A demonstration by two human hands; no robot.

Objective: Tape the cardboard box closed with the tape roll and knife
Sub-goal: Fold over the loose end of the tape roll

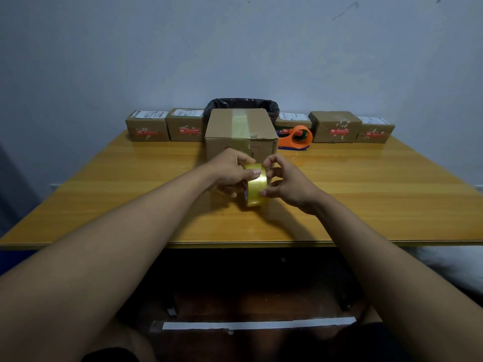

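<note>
A yellowish clear tape roll (257, 188) stands on edge above the wooden table (130, 194), held between both hands. My left hand (230, 173) grips its left side, thumb across the top. My right hand (287, 182) touches its right side with fingertips and thumb. Just behind them stands the cardboard box (239, 131), its flaps down, with a strip of clear tape running over the top seam and down the front. I see no knife.
An orange tape dispenser (296, 138) lies to the right of the box. Several small taped parcels (147, 126) line the table's far edge. A bin with a black liner (241, 104) stands behind the box, against the wall.
</note>
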